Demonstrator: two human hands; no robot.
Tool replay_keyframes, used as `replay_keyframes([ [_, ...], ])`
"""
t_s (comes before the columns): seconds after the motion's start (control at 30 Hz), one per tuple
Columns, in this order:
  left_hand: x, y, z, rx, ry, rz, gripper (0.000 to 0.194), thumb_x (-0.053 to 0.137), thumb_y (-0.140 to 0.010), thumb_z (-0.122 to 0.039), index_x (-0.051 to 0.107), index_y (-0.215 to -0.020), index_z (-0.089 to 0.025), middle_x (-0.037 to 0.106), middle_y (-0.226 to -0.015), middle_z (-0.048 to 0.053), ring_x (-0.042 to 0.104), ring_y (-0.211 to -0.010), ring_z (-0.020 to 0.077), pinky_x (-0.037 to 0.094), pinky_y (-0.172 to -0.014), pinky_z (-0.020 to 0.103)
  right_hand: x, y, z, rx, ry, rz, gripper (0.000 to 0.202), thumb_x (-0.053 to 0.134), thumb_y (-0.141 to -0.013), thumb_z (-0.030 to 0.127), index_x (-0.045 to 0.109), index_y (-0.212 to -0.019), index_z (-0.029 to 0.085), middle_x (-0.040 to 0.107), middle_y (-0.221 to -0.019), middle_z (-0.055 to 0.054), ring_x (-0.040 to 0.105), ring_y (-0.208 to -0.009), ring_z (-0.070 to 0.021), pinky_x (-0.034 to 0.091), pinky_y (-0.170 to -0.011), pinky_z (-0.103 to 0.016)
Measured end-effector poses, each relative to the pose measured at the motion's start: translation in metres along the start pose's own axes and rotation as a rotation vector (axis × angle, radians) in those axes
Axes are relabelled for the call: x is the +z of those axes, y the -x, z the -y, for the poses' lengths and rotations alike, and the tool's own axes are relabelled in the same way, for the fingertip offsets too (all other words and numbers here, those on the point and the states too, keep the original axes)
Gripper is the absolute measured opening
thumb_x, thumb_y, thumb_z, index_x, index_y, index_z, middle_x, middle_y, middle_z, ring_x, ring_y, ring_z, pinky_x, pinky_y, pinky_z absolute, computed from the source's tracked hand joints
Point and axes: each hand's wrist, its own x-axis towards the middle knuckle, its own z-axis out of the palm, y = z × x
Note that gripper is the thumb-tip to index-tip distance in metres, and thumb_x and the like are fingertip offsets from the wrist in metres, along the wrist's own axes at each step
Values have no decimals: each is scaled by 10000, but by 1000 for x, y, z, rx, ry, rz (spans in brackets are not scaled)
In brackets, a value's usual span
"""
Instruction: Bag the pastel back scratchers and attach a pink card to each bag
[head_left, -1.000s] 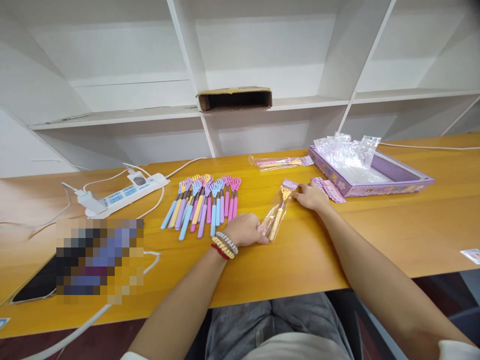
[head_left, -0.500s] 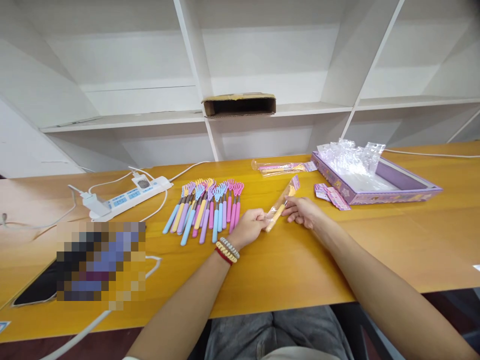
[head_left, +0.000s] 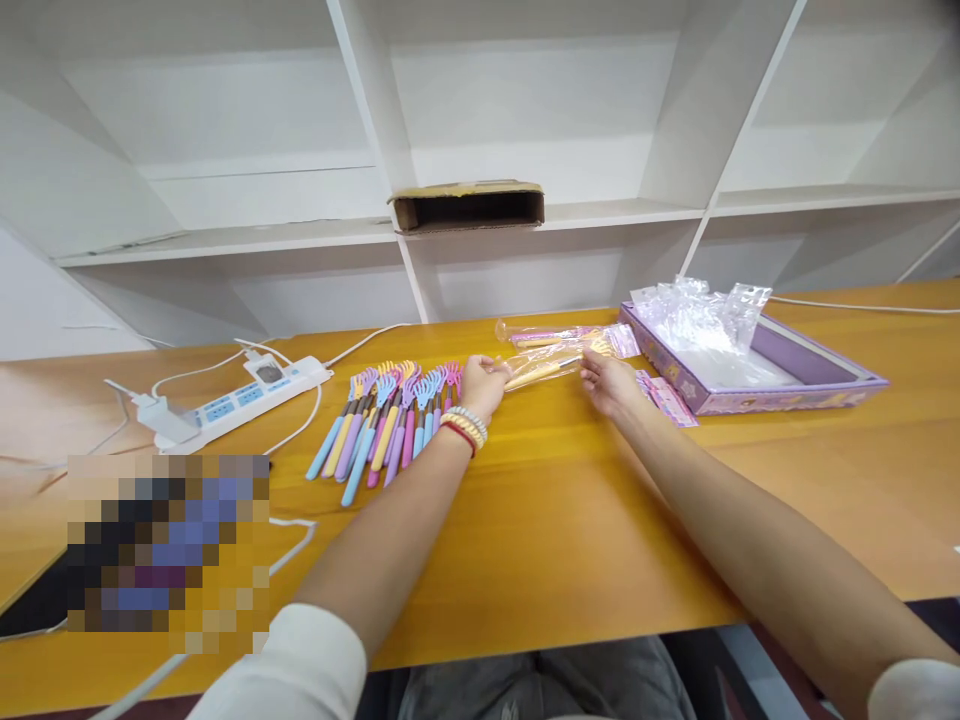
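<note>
A yellow-handled back scratcher point(head_left: 536, 372) in a clear plastic bag lies nearly level between my two hands, just in front of another bagged back scratcher point(head_left: 540, 338). My left hand point(head_left: 484, 388) is closed on the handle end of the bag. At the claw end, my right hand point(head_left: 609, 385) pinches the bag. To the left, several loose back scratchers point(head_left: 386, 430) with blue, yellow, purple and pink handles lie in a row, partly hidden by my left hand and wrist.
A purple box point(head_left: 780, 398) holding clear plastic bags point(head_left: 690, 315) stands at the right, with small pink cards point(head_left: 667, 400) before it. A white power strip point(head_left: 240, 405) and cables lie left. An open cardboard box point(head_left: 469, 207) sits on the white shelf behind.
Both hands have moved away from me, carrying the bagged yellow back scratcher toward the other bagged one. It has turned from slanted to nearly level. The view has shifted slightly.
</note>
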Motion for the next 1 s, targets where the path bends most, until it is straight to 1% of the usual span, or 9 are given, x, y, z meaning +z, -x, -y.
replay_keyframes([
  [0.1, 22, -25, 0, 15, -277, -122, 375, 650, -649, -167, 431, -953, -192, 602, -824, 26, 597, -802, 169, 444, -747, 305, 5, -24, 3, 2, 47, -48, 160, 620, -748, 154, 463, -718, 156, 546, -594, 35, 481, -408, -37, 261, -302, -144],
  [0.2, 40, -45, 1, 36, -432, -176, 377, 643, -658, -158, 432, -968, -193, 602, -923, 73, 584, -895, 208, 431, -786, 335, 7, -46, 5, 17, 87, -90, 152, 617, -740, 142, 466, -737, 157, 540, -574, 36, 494, -395, -53, 251, -292, -153],
  [0.4, 70, -94, 6, 158, -498, -153, 281, 596, -698, -106, 442, -915, -198, 573, -1003, 80, 526, -1021, 205, 389, -879, 332, 8, -89, 5, 51, 139, -149, 129, 598, -758, 168, 470, -743, 157, 540, -533, 33, 483, -373, -56, 254, -282, -141],
  [0.57, 87, -124, 25, 224, -555, -125, 237, 572, -721, -96, 442, -895, -192, 534, -999, 72, 502, -1011, 181, 350, -931, 315, 7, -117, 2, 78, 165, -191, 122, 572, -744, 93, 469, -706, 146, 527, -497, 20, 434, -345, -42, 218, -267, -124],
  [0.67, 92, -130, 35, 264, -603, -166, 267, 603, -717, -135, 442, -924, -184, 503, -1012, 86, 499, -984, 188, 364, -917, 322, 6, -125, -2, 75, 166, -249, 150, 551, -724, 46, 451, -692, 153, 487, -465, 31, 438, -353, -53, 249, -266, -122],
  [0.73, 93, -129, 37, 276, -647, -205, 288, 628, -713, -180, 455, -944, -182, 479, -1037, 98, 501, -966, 199, 378, -895, 333, 5, -126, -4, 56, 159, -302, 151, 546, -718, 42, 449, -702, 157, 484, -471, 32, 473, -381, -67, 321, -284, -129],
  [0.83, 93, -123, 34, 395, -797, -210, 157, 584, -765, -217, 504, -897, -188, 476, -1039, 105, 493, -983, 226, 383, -865, 350, 5, -125, -6, 18, 143, -373, 158, 555, -700, 42, 459, -752, 157, 499, -505, 32, 527, -430, -84, 449, -358, -161],
  [0.9, 94, -117, 31, 538, -916, -125, 46, 510, -821, -208, 532, -859, -192, 508, -1004, 102, 489, -998, 233, 376, -860, 351, 5, -123, -7, -8, 129, -412, 196, 557, -694, 44, 460, -822, 156, 506, -532, 36, 559, -466, -97, 501, -413, -185],
  [1.0, 96, -110, 27, 666, -997, 42, 177, 396, -895, -262, 559, -890, -194, 570, -940, 95, 512, -967, 225, 374, -854, 347, 2, -121, -10, -47, 124, -435, 290, 572, -694, 75, 439, -938, 158, 510, -569, 44, 596, -516, -119, 525, -455, -213],
])
